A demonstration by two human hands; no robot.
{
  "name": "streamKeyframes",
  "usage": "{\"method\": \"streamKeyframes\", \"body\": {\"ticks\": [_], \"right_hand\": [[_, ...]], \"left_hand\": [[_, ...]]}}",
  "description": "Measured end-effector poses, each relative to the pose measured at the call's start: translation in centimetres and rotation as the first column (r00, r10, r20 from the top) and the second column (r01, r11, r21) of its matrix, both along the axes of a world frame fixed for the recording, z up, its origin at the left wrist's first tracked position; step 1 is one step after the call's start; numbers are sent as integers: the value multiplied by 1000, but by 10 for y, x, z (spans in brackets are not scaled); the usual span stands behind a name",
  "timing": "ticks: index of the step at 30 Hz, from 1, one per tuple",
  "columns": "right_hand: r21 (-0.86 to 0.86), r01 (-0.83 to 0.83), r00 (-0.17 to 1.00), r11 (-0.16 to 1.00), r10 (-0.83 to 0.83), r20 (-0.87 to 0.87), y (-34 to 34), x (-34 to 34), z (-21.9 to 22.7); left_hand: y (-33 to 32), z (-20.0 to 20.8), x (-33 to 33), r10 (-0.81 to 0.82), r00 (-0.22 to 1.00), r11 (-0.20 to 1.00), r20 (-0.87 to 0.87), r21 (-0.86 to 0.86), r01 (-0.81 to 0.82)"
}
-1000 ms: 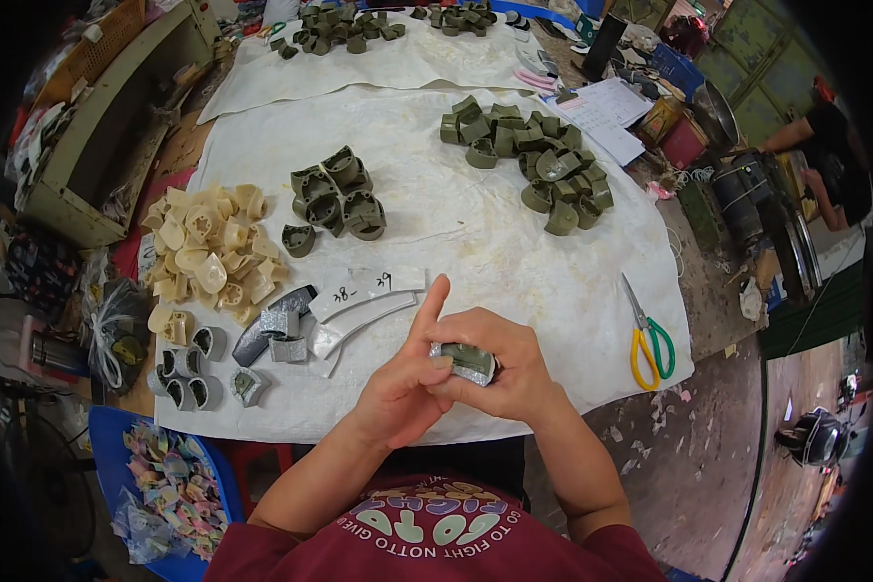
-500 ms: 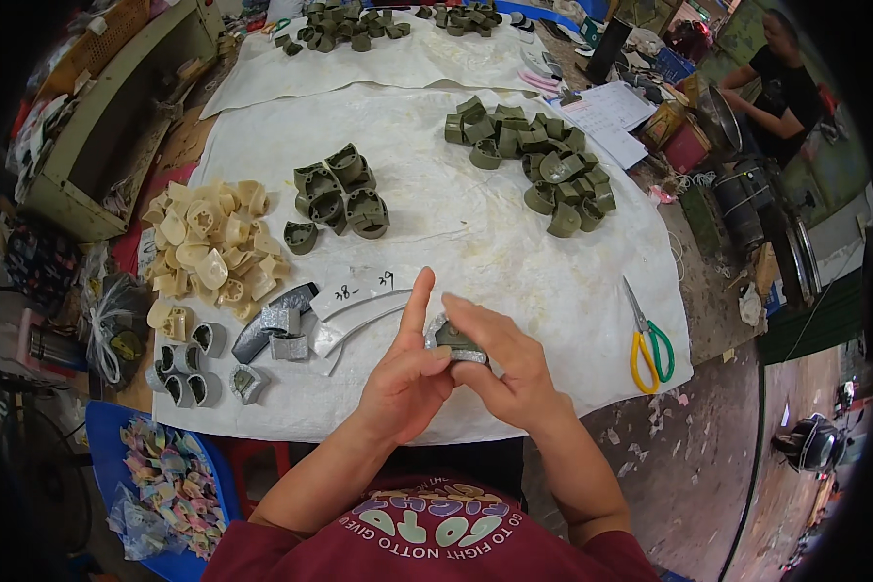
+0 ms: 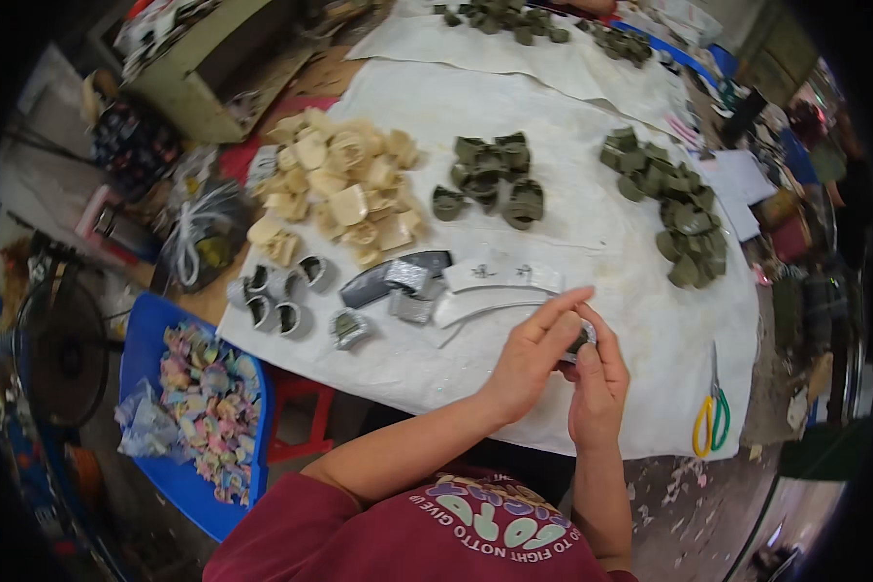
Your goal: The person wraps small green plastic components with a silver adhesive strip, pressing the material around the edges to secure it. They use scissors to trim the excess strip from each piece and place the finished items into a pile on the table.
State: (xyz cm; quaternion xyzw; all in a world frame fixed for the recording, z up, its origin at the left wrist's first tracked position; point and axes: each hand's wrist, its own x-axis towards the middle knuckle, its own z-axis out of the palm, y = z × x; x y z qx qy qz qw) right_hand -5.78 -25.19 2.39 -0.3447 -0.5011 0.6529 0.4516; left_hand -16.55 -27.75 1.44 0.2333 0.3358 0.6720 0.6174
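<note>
piece (image 3: 579,341): above worktop (image 3: 664,398), near edge, right of centre | left grip (image 3: 531,367), right grip (image 3: 599,390): both closed on piece; much of it masked | risk: could slip or twist; likely cause, uneven pressure between the two

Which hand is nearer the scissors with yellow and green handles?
Right: the right hand is left of the scissors, apart from them; the left hand is farther left.

L hand (image 3: 533,361) + R hand (image 3: 599,390) hide most of grey-rimmed pc (image 3: 581,341), 4 o'clock. Writing on white strip (image 3: 504,278), just off ctr twd 3 o'clock, blurred. Scraps (image 3: 209,407), 8 o'clock, too sm. to ID. Maroon shirt (image 3: 383,538), 6 o'clock, cut by btm edge.
</note>
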Motion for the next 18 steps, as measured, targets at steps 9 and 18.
{"method": "streamKeyframes", "body": {"ticks": [9,18], "right_hand": [[41,-152,987,988,154,-36,-6,-43,-8],[428,-137,882,893,-87,464,24,-29,-20]], "left_hand": [[-35,6,-47,155,930,987,-334,7,-162],[-69,9,-221,144,-299,797,-943,290,-531]]}}
